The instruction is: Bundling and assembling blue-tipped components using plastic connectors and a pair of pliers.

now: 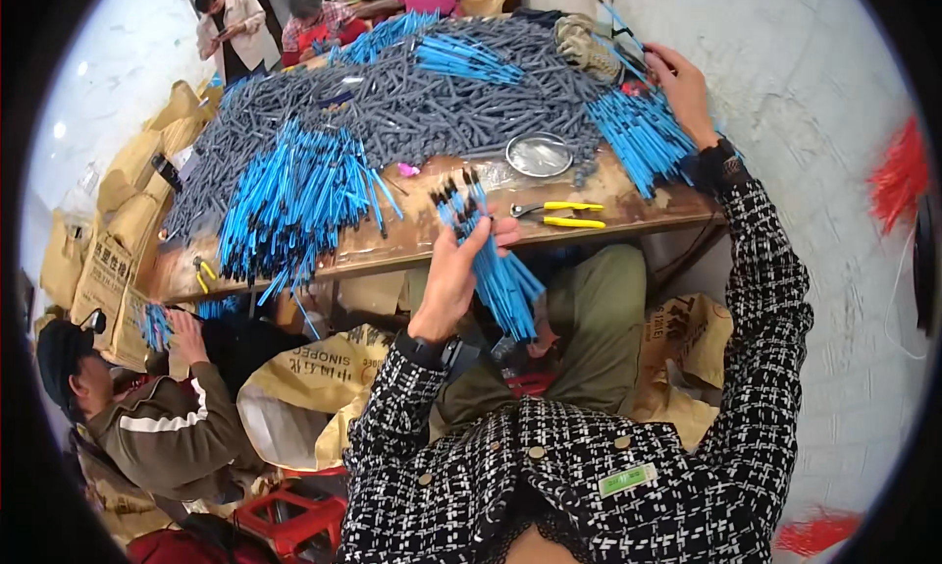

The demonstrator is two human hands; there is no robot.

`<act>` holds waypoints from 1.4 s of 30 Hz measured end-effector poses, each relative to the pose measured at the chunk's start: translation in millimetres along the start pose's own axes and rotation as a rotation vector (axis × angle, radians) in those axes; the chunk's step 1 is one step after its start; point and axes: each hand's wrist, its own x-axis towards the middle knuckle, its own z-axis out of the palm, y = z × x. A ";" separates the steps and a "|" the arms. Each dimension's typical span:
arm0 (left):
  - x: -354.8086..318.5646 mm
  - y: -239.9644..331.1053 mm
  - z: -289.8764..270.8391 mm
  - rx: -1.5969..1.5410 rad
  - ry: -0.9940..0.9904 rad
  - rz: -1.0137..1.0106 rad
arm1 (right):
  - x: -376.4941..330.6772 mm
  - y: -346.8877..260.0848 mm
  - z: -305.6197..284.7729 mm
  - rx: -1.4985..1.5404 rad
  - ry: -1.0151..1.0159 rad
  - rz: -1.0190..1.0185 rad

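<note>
My left hand (459, 269) is wrapped round a bundle of thin blue sticks (505, 294) with dark tips, held above my lap at the table's front edge. At the far right, my right hand (677, 88) reaches over the table, thumb and fingers drawn together beside a hank of tan cord-like loops (586, 46). Thin dark and blue pieces (620, 24) stick up by its fingertips; what it grips is too small to make out. Below that hand lies a pile of blue sticks (643, 142). Yellow-handled pliers (571, 214) rest between the two hands.
Grey ribbed pieces (442, 107) heap across the wooden table (392, 250). A large blue-stick pile (294, 196) lies left, and a round clear lid-like disc (539, 155) near the middle. A co-worker (157, 407) sits at left by a paper sack (314, 392); other people are beyond the table.
</note>
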 end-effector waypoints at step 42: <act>27.5 7.0 -36.6 -0.157 -0.242 -0.243 | -139.0 -106.0 142.1 0.638 -0.582 0.163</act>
